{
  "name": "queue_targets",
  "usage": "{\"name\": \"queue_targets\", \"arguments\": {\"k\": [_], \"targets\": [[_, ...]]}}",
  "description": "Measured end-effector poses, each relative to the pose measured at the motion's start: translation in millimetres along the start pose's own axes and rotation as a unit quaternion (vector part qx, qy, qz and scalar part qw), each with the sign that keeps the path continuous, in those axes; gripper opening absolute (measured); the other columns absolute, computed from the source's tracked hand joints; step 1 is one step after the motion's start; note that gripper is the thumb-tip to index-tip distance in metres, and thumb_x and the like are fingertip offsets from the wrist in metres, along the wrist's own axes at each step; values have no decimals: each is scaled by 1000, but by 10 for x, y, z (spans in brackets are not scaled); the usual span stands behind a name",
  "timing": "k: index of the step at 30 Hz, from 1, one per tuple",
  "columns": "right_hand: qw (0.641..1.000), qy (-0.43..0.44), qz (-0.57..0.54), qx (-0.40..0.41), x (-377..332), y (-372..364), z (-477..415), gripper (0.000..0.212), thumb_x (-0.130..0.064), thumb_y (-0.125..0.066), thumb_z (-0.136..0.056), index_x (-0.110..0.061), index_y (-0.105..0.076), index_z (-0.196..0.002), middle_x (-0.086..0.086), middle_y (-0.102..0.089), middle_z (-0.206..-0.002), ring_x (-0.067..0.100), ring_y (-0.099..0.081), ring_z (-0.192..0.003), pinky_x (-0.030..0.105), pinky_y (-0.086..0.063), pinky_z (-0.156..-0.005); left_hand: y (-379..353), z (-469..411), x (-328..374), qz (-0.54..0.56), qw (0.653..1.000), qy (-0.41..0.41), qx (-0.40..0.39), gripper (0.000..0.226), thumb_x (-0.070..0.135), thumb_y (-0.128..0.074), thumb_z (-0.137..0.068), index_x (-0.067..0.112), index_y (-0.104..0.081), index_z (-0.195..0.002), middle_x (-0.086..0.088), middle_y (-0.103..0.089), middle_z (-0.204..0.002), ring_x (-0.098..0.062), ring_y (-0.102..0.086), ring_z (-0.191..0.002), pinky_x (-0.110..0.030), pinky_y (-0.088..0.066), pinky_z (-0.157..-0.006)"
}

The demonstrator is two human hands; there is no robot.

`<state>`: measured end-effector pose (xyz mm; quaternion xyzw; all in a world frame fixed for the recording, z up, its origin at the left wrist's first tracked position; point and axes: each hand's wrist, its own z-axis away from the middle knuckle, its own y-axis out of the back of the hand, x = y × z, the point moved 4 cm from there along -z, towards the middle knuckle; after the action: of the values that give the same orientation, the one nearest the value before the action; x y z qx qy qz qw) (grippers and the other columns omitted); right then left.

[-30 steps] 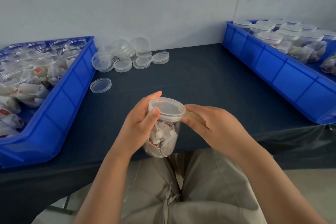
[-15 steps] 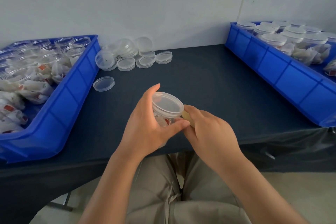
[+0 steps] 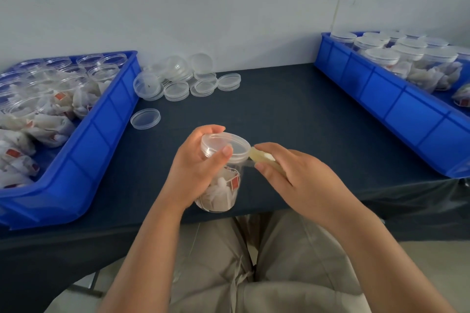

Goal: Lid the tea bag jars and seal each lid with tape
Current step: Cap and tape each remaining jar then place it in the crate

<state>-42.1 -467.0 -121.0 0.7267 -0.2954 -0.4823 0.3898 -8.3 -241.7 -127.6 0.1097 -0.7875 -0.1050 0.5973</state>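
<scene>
One jar [image 3: 218,185] is in play: clear plastic, stuffed with tea bags, held over the near edge of the table [image 3: 279,109], dead centre of the view. Its lid [image 3: 225,146] is already on.

Left hand [image 3: 195,173] comes in from the jar's 9 o'clock. The fingers curl round the upper wall and far rim, and the thumb tip presses down on the lid top. Right hand [image 3: 292,180] sits at the jar's 3 o'clock, pinching a pale strip of tape [image 3: 259,157] between thumb and fingers. The strip's far end touches the lid rim. Cannot tell whether a roll sits in the palm.

Handling, as a judgement:
- **Jar:** likely very light, with thin smooth walls that flex if squeezed and slip when turned.
- **Contents:** soft, adding almost no weight.
- **Lid:** looks like a shallow push-on type that could pop up, so the thumb on top makes sense.
- **Best hold:** high on the wall just under the lid, leaving the seam at 3 o'clock free for tape.
- **Tape:** thin, floppy and sticky. Keep it taut and hold it by the end only.

Left bin [image 3: 101,134] at 9 o'clock holds open jars. Right bin [image 3: 407,109] at 2 o'clock holds lidded ones. Loose lids [image 3: 178,81] are piled at 11 o'clock by the wall.
</scene>
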Motion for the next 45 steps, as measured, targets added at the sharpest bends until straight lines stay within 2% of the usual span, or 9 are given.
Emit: {"name": "queue_targets", "arguments": {"k": [5,12,19,23,26,30,33,40,45], "targets": [[1000,11,-18,5,17,-32,-29,44,-68,-31,-105,-54,-37,-147,-19,-67,-120,5,-63,-103,32,-56,-83,-78,7,14,29,998,-7,-57,51,62,-67,-86,31,-62,-127,13,-74,-118,-11,-73,-110,-21,-57,-85],[999,-15,-25,37,31,-48,-7,46,-69,-32,-102,-41,-41,-137,-16,-58,-85,6,-60,-71,22,-39,-57,-131,14,-8,-2,998,-25,-62,62,56,-87,-63,39,-61,-116,16,-73,-118,-9,-72,-109,-16,-56,-80],[998,-2,-20,56,-105,-87,39,35,-64,-36,-102,-41,-46,-127,-18,-58,-85,5,-58,-70,19,-45,-57,-61,86,23,-1,997,-65,-45,75,47,-83,-79,38,-51,-147,17,-64,-141,-10,-61,-133,-24,-56,-100],[997,12,-27,69,-191,-138,58,29,-56,-39,-106,-37,-50,-125,-18,-60,-89,2,-57,-71,13,-34,-54,-71,121,60,-40,996,-72,-18,67,59,-87,-70,41,-56,-127,20,-65,-134,-5,-63,-125,-16,-54,-94],[997,24,-32,60,-177,-132,34,26,-51,-43,-108,-37,-51,-128,-16,-65,-96,8,-62,-78,19,-46,-60,-104,161,73,-30,997,-64,34,64,62,-89,-66,39,-57,-118,19,-69,-127,-6,-66,-120,-12,-52,-88],[997,42,-61,8,-117,-128,15,25,-46,-38,-111,-40,-54,-129,-15,-64,-103,11,-62,-94,29,-52,-76,-74,160,53,-13,997,-56,51,61,57,-85,-68,34,-59,-119,18,-69,-127,-7,-66,-120,-18,-55,-90],[998,42,-54,-11,-80,-120,9,27,-50,-34,-110,-46,-56,-126,-18,-59,-95,7,-58,-92,22,-46,-74,-70,164,60,-12,997,-63,49,62,56,-84,-69,32,-59,-120,17,-69,-127,-9,-66,-122,-19,-55,-92],[997,33,-69,15,-132,-78,47,22,-41,-41,-111,-39,-63,-114,-13,-66,-91,12,-62,-90,38,-54,-75,-151,212,73,2,996,-67,60,66,57,-91,-61,38,-57,-114,19,-68,-126,-6,-64,-123,-16,-51,-94],[998,-8,-5,60,-167,-109,64,23,-36,-44,-111,-40,-66,-118,-18,-61,-89,9,-58,-82,28,-50,-69,-229,250,106,-27,988,-91,118,69,57,-95,-62,35,-57,-115,18,-68,-123,-7,-64,-122,-13,-50,-92]]}}
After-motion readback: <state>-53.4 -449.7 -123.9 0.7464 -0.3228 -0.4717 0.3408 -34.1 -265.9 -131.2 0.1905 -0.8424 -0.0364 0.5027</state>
